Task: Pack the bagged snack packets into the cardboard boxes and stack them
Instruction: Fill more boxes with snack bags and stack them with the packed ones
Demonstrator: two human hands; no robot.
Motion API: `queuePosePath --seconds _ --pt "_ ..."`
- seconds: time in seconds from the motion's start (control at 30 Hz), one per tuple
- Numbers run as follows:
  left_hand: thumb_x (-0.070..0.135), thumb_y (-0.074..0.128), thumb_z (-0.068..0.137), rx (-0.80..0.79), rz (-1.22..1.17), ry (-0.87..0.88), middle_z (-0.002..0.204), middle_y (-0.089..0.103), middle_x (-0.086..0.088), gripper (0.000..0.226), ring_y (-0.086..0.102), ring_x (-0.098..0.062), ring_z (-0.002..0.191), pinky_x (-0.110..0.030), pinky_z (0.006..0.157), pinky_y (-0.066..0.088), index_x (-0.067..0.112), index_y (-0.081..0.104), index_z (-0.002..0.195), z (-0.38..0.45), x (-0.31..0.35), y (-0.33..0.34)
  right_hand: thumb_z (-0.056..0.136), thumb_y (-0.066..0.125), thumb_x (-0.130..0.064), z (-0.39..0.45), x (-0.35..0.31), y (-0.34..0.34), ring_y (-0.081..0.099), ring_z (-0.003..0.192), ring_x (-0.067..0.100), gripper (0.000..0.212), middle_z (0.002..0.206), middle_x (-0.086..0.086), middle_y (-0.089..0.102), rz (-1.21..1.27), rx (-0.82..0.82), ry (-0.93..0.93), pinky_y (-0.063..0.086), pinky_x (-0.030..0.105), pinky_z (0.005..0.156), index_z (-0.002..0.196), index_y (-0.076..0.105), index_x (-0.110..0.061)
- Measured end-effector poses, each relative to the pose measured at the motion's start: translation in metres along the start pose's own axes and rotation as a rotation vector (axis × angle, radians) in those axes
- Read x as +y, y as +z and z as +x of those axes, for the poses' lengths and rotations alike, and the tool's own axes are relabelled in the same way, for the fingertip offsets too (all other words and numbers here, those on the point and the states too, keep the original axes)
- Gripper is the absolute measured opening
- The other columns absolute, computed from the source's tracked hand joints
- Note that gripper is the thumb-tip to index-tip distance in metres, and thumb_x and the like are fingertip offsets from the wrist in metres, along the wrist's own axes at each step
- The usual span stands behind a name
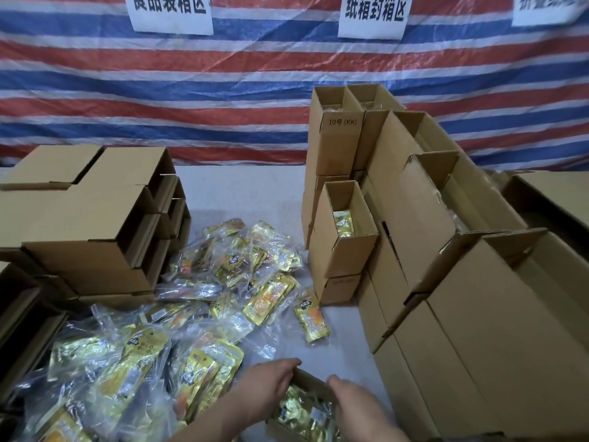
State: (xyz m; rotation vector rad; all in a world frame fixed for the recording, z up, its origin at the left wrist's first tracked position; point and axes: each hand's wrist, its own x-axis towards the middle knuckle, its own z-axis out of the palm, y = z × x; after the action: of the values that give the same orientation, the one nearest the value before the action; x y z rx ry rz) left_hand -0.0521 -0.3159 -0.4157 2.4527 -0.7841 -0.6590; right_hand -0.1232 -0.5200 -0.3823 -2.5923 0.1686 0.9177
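An open box sits at 6 o'clock, at the table's near edge, with gold packets visible inside it. The left hand grips the box's far left rim, fingers curled over the edge. The right hand lies over the far right rim, fingers bent down onto it; whether it truly grasps the rim I cannot tell.

Just beside the box, from 7 to 11 o'clock, a loose pile of bagged packets spreads across the grey table. At 9 o'clock stands a stack of empty boxes lying on their sides. From 1 to 4 o'clock rise stacks of filled boxes, tops open; one near the middle shows a packet inside. Behind everything, at 12 o'clock, hangs a striped tarp with paper signs.
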Motion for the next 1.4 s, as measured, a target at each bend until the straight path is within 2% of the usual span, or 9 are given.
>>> queuePosePath --seconds 0.23,0.4,0.53,0.63,0.7,0.83,0.93,1.1,1.4 --pt "0.059 0.029 0.102 0.07 -0.099 -0.202 0.163 0.028 0.001 0.069 0.033 -0.02 0.146 -0.033 0.113 0.032 0.026 0.013 0.16 0.027 0.032 -0.003 0.094 0.037 -0.03 -0.006 0.028 0.0 0.057 0.121 0.02 0.045 0.132 -0.001 0.06 0.281 0.192 0.236 0.042 0.031 0.104 0.139 0.042 -0.036" --pt "0.071 0.034 0.095 -0.161 -0.262 -0.379 0.165 0.02 -0.01 0.097 0.031 -0.024 0.147 -0.03 0.113 0.029 0.006 0.003 0.159 0.034 0.054 0.022 0.093 0.047 -0.006 0.007 0.045 -0.007 0.064 0.113 0.023 0.048 0.122 0.002 0.065 0.362 0.376 0.428 0.048 0.03 0.095 0.139 0.043 -0.02" --pt "0.067 0.026 0.098 -0.324 -0.421 -0.37 0.149 0.045 -0.015 0.074 0.056 -0.028 0.12 -0.033 0.096 0.048 0.017 0.025 0.152 0.047 0.085 0.043 0.094 0.045 -0.004 0.009 0.045 -0.006 0.057 0.122 0.023 0.064 0.139 0.004 0.052 0.386 0.493 0.422 0.046 0.031 0.097 0.152 0.026 -0.021" --pt "0.054 0.022 0.102 -0.308 -0.501 -0.328 0.141 0.051 -0.019 0.05 0.057 -0.032 0.121 -0.041 0.101 0.047 0.018 0.038 0.134 0.058 0.1 0.049 0.092 0.051 -0.015 0.007 0.042 0.001 0.049 0.131 0.018 0.074 0.153 0.002 0.035 0.235 0.6 0.388 0.041 0.025 0.101 0.156 0.016 -0.021" --pt "0.046 0.022 0.104 -0.29 -0.519 -0.293 0.14 0.053 -0.02 0.046 0.056 -0.033 0.123 -0.042 0.103 0.046 0.019 0.038 0.138 0.066 0.1 0.051 0.083 0.066 -0.021 0.001 0.041 0.006 0.05 0.131 0.025 0.075 0.153 0.008 0.037 0.121 0.671 0.349 0.045 0.03 0.102 0.15 0.035 -0.015" --pt "0.04 0.025 0.105 -0.269 -0.534 -0.25 0.134 0.057 -0.008 0.04 0.059 -0.025 0.117 -0.035 0.099 0.046 0.024 0.049 0.132 0.077 0.091 0.05 0.058 0.079 -0.019 0.008 0.049 0.02 0.071 0.09 0.036 0.046 0.113 0.016 0.069 -0.023 0.816 0.082 0.061 0.043 0.074 0.102 0.076 -0.008" --pt "0.028 0.027 0.104 -0.089 -0.234 -0.191 0.139 0.054 -0.007 0.039 0.051 -0.022 0.125 -0.028 0.105 0.038 0.018 0.05 0.135 0.09 0.067 0.046 0.064 0.068 -0.032 0.013 0.05 0.015 0.072 0.078 0.03 0.033 0.096 0.007 0.073 -0.082 0.805 0.082 0.061 0.043 0.072 0.09 0.079 -0.014" --pt "0.019 0.031 0.101 -0.147 0.583 -0.024 0.167 -0.004 -0.01 0.068 -0.003 -0.031 0.154 -0.051 0.124 0.0 0.015 -0.003 0.16 0.136 0.021 0.029 0.057 0.079 -0.039 0.028 0.054 0.01 0.071 0.074 0.017 0.029 0.084 -0.004 0.072 -0.138 0.803 0.015 0.06 0.039 0.078 0.082 0.078 -0.025" --pt "0.024 0.029 0.107 -0.273 0.821 -0.023 0.165 -0.01 -0.016 0.063 -0.006 -0.038 0.152 -0.053 0.123 0.003 0.019 -0.004 0.16 0.127 -0.02 0.026 0.081 0.045 -0.038 0.042 0.041 -0.005 0.068 0.07 0.016 0.031 0.073 -0.009 0.069 -0.13 0.759 0.011 0.059 0.034 0.074 0.079 0.074 -0.027"
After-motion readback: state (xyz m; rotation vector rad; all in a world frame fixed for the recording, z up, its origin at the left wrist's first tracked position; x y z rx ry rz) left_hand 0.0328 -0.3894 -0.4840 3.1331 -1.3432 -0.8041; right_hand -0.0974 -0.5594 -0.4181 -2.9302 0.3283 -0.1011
